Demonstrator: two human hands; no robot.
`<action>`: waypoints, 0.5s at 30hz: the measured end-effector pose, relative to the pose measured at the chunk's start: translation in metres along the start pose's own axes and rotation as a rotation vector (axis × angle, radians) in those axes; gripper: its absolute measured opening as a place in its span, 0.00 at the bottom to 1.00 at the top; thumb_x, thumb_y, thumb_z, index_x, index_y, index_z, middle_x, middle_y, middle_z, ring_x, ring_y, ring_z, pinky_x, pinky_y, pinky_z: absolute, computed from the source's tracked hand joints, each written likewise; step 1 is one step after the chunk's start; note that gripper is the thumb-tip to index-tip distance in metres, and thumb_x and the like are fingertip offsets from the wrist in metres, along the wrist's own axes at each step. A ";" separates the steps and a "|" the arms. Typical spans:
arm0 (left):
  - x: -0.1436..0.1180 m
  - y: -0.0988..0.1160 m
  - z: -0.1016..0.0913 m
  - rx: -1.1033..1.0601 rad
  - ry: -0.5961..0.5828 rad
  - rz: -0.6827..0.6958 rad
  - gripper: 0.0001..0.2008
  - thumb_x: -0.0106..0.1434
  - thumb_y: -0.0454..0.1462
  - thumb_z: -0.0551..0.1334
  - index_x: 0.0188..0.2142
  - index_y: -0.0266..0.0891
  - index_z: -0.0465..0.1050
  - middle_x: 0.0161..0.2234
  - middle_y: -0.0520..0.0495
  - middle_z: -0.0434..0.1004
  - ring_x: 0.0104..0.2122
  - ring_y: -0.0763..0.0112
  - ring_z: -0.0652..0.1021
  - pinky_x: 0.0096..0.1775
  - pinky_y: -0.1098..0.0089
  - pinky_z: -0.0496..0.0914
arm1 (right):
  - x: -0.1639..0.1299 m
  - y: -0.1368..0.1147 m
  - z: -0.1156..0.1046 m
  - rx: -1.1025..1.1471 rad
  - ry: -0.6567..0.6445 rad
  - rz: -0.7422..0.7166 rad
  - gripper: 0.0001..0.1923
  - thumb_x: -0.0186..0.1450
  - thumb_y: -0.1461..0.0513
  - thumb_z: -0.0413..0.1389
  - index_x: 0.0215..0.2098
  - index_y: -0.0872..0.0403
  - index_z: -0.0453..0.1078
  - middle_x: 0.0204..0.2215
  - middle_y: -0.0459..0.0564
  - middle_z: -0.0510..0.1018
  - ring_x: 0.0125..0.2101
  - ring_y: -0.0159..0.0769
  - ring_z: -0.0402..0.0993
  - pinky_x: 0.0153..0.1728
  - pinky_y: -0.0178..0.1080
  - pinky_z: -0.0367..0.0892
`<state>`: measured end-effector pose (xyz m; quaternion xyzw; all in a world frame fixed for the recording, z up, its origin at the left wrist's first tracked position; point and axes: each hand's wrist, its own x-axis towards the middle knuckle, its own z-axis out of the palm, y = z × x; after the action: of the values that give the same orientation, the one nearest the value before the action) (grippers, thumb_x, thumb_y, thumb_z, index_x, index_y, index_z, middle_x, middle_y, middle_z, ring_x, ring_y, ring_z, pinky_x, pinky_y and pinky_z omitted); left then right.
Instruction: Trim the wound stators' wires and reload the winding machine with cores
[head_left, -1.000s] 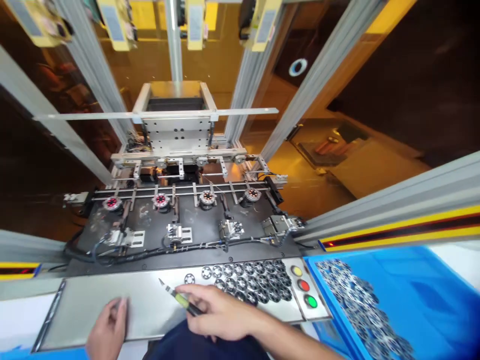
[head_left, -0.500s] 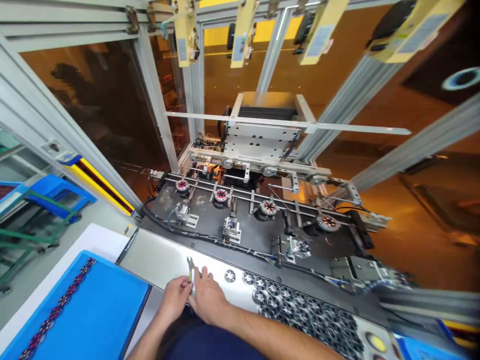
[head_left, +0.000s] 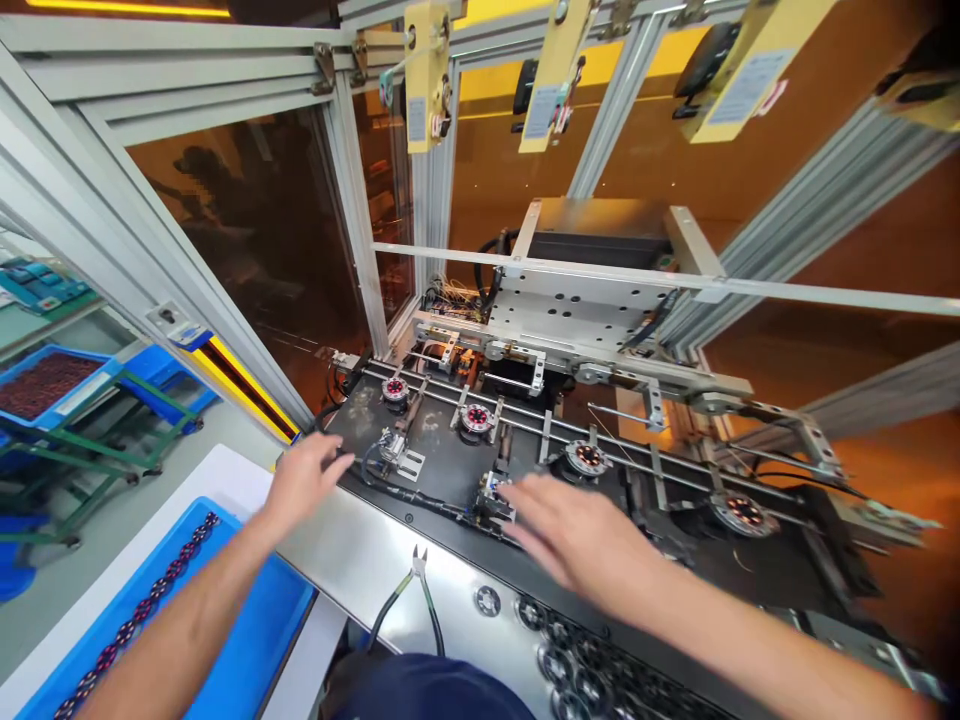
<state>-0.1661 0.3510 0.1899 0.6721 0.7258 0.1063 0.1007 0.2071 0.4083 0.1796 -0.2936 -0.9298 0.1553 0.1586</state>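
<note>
We see both hands, left hand (head_left: 304, 482) and right hand (head_left: 577, 535), spread open, holding nothing; the flat blue plastic tray (head_left: 247, 640) holds a row of dark wound rings (head_left: 142, 610).

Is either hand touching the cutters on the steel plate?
Apart. The head view shows the cutters lying alone on the steel plate, with the left hand and right hand both reaching beyond them.

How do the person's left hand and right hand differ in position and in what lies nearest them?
The left hand reaches over the black machine bed's near-left corner, beside the blue tray; the right hand stretches further in, near a small clamp fixture. The right hand is motion-blurred, the left sharper. Both are open and hold nothing; the cutters lie between them.
</note>
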 end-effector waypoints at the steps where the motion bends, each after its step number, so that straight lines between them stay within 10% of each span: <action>1: 0.029 -0.001 -0.011 0.033 0.012 0.055 0.19 0.69 0.46 0.56 0.50 0.36 0.74 0.42 0.39 0.78 0.45 0.55 0.76 0.49 0.56 0.69 | 0.015 0.020 -0.006 -0.045 0.004 -0.009 0.18 0.70 0.56 0.51 0.54 0.53 0.72 0.45 0.63 0.79 0.43 0.51 0.77 0.43 0.52 0.75; 7: 0.163 0.007 0.005 0.197 -0.082 0.360 0.19 0.66 0.43 0.63 0.54 0.39 0.70 0.59 0.40 0.69 0.57 0.53 0.71 0.57 0.45 0.65 | 0.093 0.099 0.018 -0.106 -0.067 -0.025 0.15 0.63 0.67 0.58 0.49 0.59 0.72 0.50 0.66 0.75 0.50 0.53 0.74 0.50 0.54 0.72; 15: 0.194 -0.009 0.047 0.302 -0.157 0.442 0.19 0.67 0.42 0.62 0.56 0.39 0.69 0.59 0.40 0.69 0.55 0.55 0.73 0.54 0.47 0.70 | 0.107 0.124 0.057 -0.101 -0.088 -0.035 0.17 0.60 0.66 0.61 0.48 0.60 0.70 0.58 0.68 0.67 0.60 0.55 0.64 0.59 0.57 0.65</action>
<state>-0.1761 0.5446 0.1418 0.8277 0.5592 -0.0361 0.0298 0.1629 0.5574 0.1024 -0.2777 -0.9476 0.1179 0.1053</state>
